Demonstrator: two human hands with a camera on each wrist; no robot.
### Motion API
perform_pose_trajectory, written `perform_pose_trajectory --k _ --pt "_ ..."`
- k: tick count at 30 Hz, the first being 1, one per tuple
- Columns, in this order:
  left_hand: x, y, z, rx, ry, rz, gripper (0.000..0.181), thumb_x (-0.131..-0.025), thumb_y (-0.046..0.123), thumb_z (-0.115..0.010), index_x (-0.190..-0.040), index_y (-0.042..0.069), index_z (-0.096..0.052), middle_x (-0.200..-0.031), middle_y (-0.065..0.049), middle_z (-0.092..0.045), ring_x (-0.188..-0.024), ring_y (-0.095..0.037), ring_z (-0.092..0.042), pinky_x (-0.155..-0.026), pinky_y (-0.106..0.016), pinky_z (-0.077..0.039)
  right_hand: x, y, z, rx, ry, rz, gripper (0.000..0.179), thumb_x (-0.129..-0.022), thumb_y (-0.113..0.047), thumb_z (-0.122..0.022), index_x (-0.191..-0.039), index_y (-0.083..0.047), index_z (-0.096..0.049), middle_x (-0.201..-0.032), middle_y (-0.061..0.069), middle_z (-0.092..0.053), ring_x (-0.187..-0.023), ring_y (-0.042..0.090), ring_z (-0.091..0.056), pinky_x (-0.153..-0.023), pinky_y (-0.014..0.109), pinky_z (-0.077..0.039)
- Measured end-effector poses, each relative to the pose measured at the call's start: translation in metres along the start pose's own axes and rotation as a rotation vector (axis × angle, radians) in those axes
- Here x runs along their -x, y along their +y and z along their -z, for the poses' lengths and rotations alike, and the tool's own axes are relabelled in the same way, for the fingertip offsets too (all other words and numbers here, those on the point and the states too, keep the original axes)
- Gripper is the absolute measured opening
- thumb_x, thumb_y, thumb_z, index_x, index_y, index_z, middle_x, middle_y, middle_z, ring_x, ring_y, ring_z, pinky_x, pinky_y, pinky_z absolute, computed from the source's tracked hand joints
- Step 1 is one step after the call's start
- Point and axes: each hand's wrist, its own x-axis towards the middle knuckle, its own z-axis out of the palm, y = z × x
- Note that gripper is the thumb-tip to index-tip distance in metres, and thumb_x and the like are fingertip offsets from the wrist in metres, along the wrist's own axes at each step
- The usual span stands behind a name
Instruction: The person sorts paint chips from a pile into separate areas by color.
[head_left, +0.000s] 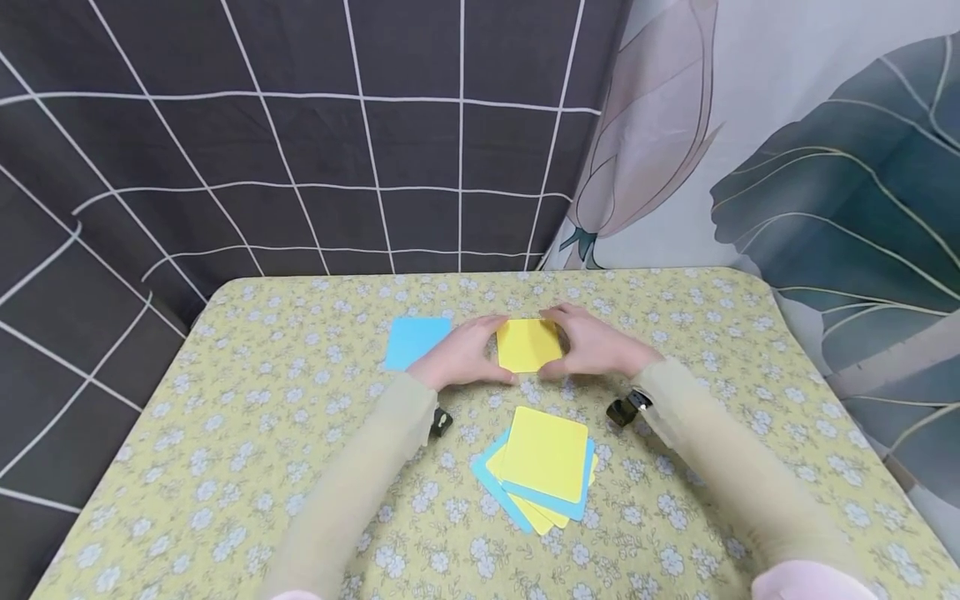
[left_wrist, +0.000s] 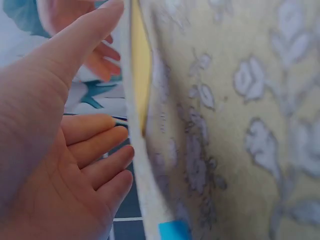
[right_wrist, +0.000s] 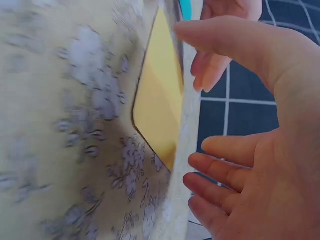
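Evenly, both hands (loosely cupped) flank a yellow card.

Solid yellow on right card, solid blue on left card, both in pile. Pale flowers over yellow on tabletop. White grid over charcoal on backdrop.

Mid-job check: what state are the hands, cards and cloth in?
Left hand: thumb and fingers apart.
Right hand: thumb and fingers apart.
Single yellow card: flat, between both hands.
Single blue card: flat, apart from other cards.
Card pile: overlapping, fanned askew, yellow uppermost.
Tablecloth: spread out.
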Motion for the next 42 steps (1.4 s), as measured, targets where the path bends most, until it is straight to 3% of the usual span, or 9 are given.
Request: perform_pose_trajectory --k 7,17,26,34,42 --pt "0.033 0.017 0.003 0.035 -0.025 -0.051 0.101 -0.08 0.052 -0.084 -0.157 0.006 -0.037 -0.161 -0.01 -0.035 -0.148 -0.025 -0.03 -0.121 -0.038 -0.024 0.045 -0.017 -0.006 0.041 0.059 0.0 0.107 -0.074 -0.056 -0.085 -0.15 0.005 -0.043 -0.149 0.022 -0.046 -0.136 0.038 -0.044 -0.111 0.055 -0.04" --pt "0.067 0.04 -0.018 -0.039 -0.116 -0.185 0.105 -0.079 0.055 -0.084 -0.157 0.004 -0.036 -0.161 -0.01 -0.035 -0.148 -0.022 -0.03 -0.121 -0.034 -0.024 0.093 -0.037 -0.02 0.069 0.102 0.025 0.115 -0.066 -0.065 -0.088 -0.148 0.004 -0.047 -0.145 0.019 -0.05 -0.132 0.036 -0.049 -0.109 0.054 -0.043" --pt "0.087 0.046 -0.03 -0.081 -0.16 -0.253 0.111 -0.075 0.055 -0.087 -0.158 0.003 -0.034 -0.161 -0.009 -0.036 -0.148 -0.021 -0.031 -0.12 -0.031 -0.026 0.117 -0.047 -0.033 0.07 0.099 -0.003 0.116 -0.06 -0.064 -0.091 -0.147 0.001 -0.05 -0.139 0.013 -0.056 -0.125 0.029 -0.055 -0.103 0.048 -0.049" --pt "0.098 0.05 -0.035 -0.052 -0.191 -0.266 0.104 -0.078 0.039 -0.09 -0.157 0.001 -0.034 -0.16 -0.007 -0.038 -0.146 -0.019 -0.035 -0.118 -0.027 -0.029 0.129 -0.05 -0.048 0.032 0.056 -0.002 0.117 -0.058 -0.076 -0.084 -0.141 0.001 -0.054 -0.124 0.003 -0.056 -0.103 0.015 -0.056 -0.087 0.039 -0.056" --pt "0.101 0.05 -0.037 -0.033 -0.192 -0.257 0.098 -0.081 0.036 -0.088 -0.157 0.003 -0.036 -0.157 -0.006 -0.041 -0.143 -0.018 -0.039 -0.116 -0.027 -0.033 0.132 -0.048 -0.058 0.007 0.062 0.011 0.107 -0.058 -0.07 -0.089 -0.135 -0.002 -0.057 -0.123 0.001 -0.05 -0.102 0.014 -0.049 -0.083 0.037 -0.055"
